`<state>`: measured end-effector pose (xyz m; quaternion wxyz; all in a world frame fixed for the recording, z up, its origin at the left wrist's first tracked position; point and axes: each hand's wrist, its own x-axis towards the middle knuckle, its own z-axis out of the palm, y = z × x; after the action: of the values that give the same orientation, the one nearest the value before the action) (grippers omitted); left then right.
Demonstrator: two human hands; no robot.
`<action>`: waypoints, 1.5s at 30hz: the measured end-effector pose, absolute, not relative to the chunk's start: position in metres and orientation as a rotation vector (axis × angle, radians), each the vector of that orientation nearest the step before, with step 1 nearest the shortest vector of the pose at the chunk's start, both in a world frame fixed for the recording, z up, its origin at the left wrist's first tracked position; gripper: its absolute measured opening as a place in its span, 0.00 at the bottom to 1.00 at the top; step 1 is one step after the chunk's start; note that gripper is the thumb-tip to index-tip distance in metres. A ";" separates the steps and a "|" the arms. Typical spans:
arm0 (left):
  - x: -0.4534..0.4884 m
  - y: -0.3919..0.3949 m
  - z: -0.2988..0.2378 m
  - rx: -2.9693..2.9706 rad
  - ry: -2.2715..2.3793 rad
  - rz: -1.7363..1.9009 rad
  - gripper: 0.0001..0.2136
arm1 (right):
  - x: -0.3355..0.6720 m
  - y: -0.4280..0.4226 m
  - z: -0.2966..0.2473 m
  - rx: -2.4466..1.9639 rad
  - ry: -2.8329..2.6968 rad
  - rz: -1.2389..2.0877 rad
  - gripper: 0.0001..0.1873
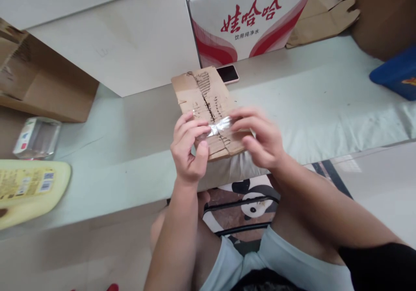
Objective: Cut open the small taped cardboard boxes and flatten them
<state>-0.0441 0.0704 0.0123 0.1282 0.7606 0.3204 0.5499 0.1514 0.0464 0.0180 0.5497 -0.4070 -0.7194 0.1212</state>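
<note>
A small, flat cardboard box [186, 93] lies on the pale green cloth, its dark seam running lengthwise and torn, ribbed patches on its top. Across that seam lies a strip of shiny clear tape [218, 127]. My left hand [190, 145] rests at the tape's left end, fingers bent on the cardboard, thumb apart near the front edge. At the right end, my right hand [261, 137] touches the tape with its fingertips, thumb held away; it is slightly blurred. Both hands are open.
Behind the box lie a phone [228, 74] and a white-and-red carton [250, 26]. On the left are an open cardboard box [61, 74], a clear plastic container [40, 137] and a yellow bottle [35, 187]. A blue object [396, 74] stands right. The cloth-covered surface [130, 174] ends near my knees.
</note>
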 end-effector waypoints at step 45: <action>-0.042 0.068 0.004 2.263 0.988 1.545 0.15 | 0.157 0.054 0.025 -1.254 -1.037 0.500 0.16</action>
<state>-0.0420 0.0677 0.0044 0.1140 0.7718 0.3370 0.5271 0.1574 0.0543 0.0251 0.6591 -0.5538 -0.4582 0.2211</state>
